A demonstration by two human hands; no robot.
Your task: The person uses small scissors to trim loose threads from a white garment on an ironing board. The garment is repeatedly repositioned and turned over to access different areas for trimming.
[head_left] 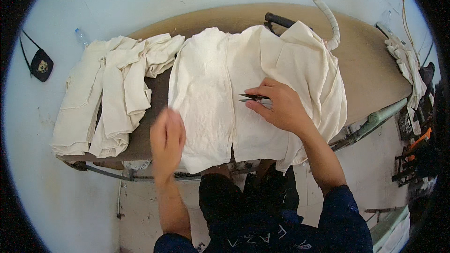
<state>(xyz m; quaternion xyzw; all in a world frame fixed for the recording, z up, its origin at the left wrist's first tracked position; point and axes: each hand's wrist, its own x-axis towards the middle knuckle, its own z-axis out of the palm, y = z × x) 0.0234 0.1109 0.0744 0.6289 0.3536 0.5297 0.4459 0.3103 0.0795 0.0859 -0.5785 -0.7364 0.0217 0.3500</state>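
Note:
A cream cloth garment lies spread over the padded board in front of me, its lower edge hanging at the near side. A seam or opening runs down its middle. In my right hand I hold small dark thread snips, blades pointing left above the cloth near that seam. My left hand is at the garment's left edge, fingers curled in and slightly blurred. Whether it pinches the cloth edge is hidden.
Folded cream garments are piled at the left of the brown board. An iron's dark handle shows behind the garment, with a wrapped cable rising beside it. White gloves hang at the right end; a plastic bottle stands behind the pile.

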